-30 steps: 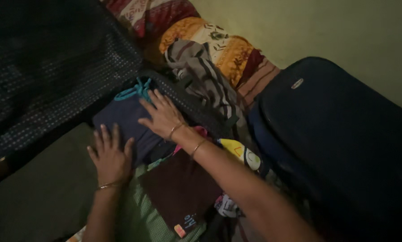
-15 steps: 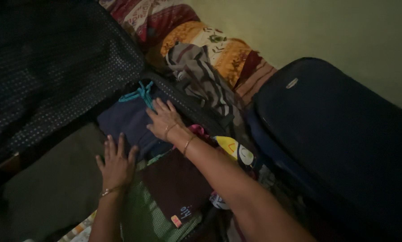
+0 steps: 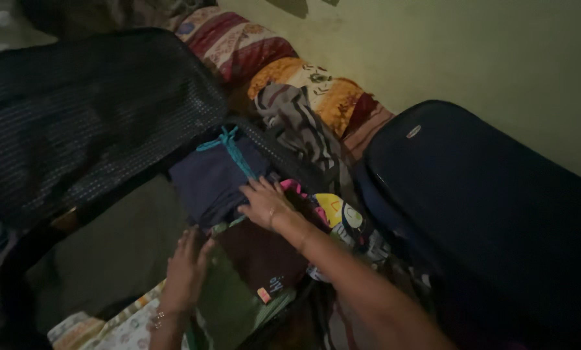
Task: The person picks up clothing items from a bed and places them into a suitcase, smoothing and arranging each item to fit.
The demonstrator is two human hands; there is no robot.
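A folded navy garment [image 3: 216, 181] with a teal drawstring [image 3: 229, 146] lies in the open suitcase [image 3: 96, 123]. At its 5 o'clock, the right hand [image 3: 264, 202] rests flat, fingers spread. At 6 o'clock, the left hand [image 3: 188, 269] presses a green cloth [image 3: 229, 304], fingers loosely together. A maroon garment [image 3: 261, 253] lies between them.

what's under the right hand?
The right hand rests where the folded navy garment meets a dark maroon one. A pink scrap shows beside it. Anything deeper in the pile is covered.
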